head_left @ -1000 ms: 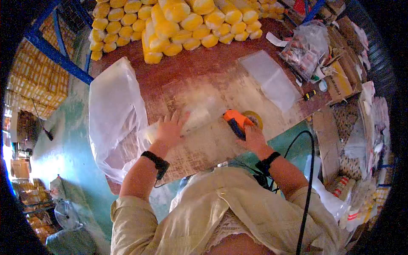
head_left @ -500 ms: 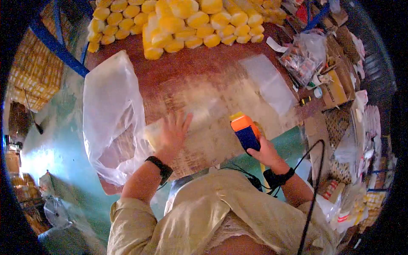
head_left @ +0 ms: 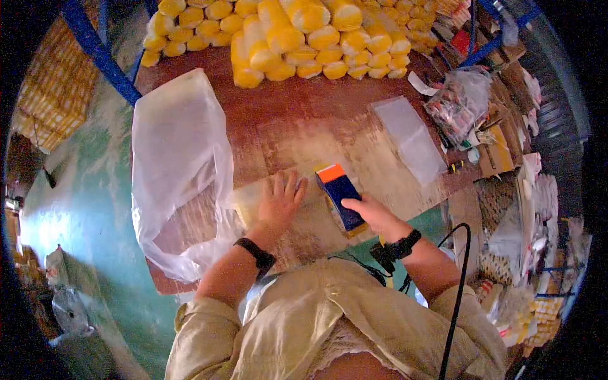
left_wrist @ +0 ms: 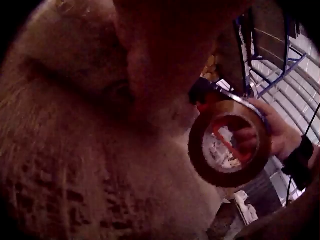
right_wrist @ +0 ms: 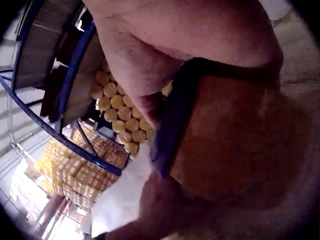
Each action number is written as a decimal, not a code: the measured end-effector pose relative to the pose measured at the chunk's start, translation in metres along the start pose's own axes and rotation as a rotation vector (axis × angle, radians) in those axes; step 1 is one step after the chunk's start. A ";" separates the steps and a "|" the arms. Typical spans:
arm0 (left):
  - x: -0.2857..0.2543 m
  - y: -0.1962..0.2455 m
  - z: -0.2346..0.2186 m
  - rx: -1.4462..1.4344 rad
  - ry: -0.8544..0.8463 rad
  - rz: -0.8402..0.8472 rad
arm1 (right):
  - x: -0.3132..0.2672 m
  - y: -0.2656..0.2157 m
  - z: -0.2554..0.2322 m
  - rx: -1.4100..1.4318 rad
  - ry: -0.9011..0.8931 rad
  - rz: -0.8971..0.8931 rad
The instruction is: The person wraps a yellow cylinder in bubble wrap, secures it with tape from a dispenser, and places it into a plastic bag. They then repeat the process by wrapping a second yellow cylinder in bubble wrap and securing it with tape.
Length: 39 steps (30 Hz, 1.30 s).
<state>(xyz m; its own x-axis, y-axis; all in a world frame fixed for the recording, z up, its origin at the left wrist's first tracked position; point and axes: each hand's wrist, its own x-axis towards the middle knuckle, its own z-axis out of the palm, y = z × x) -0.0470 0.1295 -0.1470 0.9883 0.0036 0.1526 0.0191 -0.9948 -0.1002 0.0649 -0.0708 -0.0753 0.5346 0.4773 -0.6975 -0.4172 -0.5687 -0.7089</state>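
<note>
My right hand (head_left: 379,218) grips an orange and dark blue tape dispenser (head_left: 342,196) over the worn part of the table (head_left: 304,136). In the left wrist view a brown tape roll (left_wrist: 198,155) shows on it, with the right hand (left_wrist: 275,130) behind. My left hand (head_left: 277,204) lies with fingers extended on a flat translucent plastic piece (head_left: 248,197), just left of the dispenser. The dispenser's roll (right_wrist: 235,145) fills much of the right wrist view. Whether tape touches the plastic cannot be told.
A large clear plastic bag (head_left: 180,126) lies at the table's left. Yellow-and-white rolls (head_left: 323,38) are stacked along the back. Translucent sheets (head_left: 410,136) lie at right, near a bag of small items (head_left: 461,101) and cardboard (head_left: 496,152). A black cable (head_left: 457,304) hangs by the right arm.
The dispenser first swung toward the right, its front tipping up, then came left beside my left hand. My left hand stays on the plastic; the head view has shifted somewhat.
</note>
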 end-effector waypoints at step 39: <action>0.178 -0.105 0.023 -0.862 -0.509 0.123 | 0.049 0.008 0.014 0.059 -0.116 -0.040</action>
<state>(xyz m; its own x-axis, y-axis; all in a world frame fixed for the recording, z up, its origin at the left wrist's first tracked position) 0.1306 0.2374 -0.1316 0.9271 -0.2615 -0.2686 -0.0048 -0.7248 0.6890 0.0775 -0.0419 -0.1166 0.4646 0.5748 -0.6736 -0.4414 -0.5091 -0.7389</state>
